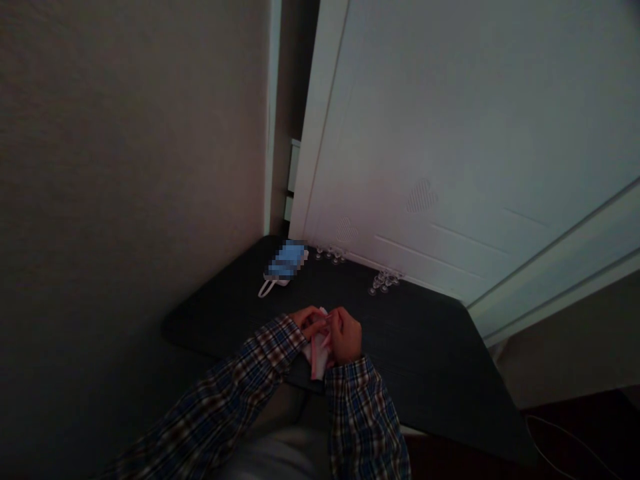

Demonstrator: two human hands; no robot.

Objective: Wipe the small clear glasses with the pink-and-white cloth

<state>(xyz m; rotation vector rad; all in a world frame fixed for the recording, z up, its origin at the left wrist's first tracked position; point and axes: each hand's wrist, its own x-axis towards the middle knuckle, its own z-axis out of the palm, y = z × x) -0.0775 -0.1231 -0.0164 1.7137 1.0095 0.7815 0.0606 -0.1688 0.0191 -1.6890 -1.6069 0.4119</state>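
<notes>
A small white cloth piece with pink edging [317, 360] is between my hands, above the near part of the dark table. My left hand [309, 321] pinches its upper left side, fingers bent toward the middle. On the other side my right hand [347, 335] is curled closed around the upper right of the cloth. Both sets of fingertips meet near the top of the cloth. My palms hide much of the cloth, so its full shape cannot be made out.
The dark tabletop [415, 347] abuts a white panel [450, 133] with heart patterns. A phone [286, 260] with a pale strap lies at the back left. Small clear pieces, like suction cups, form two groups [385, 281] along the panel. A wall [150, 133] stands left.
</notes>
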